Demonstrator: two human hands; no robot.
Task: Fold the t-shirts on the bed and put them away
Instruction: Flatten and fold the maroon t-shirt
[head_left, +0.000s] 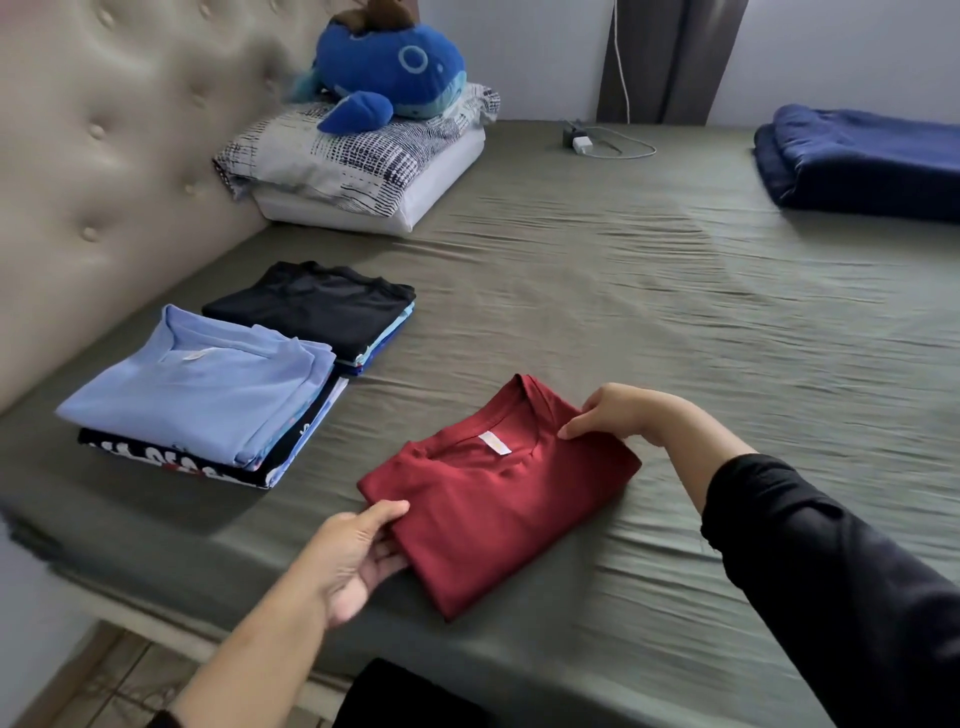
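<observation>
On the green bed (675, 312), the folded red t-shirt (498, 493) lies near 6 o'clock, both hands' fingers (387, 519) pinching its edges, and a crooked lift could spill the folds open.

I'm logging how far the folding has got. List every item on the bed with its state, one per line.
red t-shirt: folded, flat on the sheet, held at two edges.
left hand: grips the shirt's near-left edge.
right hand: pinches the shirt's far-right corner.
light blue t-shirt: folded, on top of a stack.
black t-shirt: folded, on top of a second stack.
navy blanket: folded.
charger: lying on the sheet, cable attached.
</observation>
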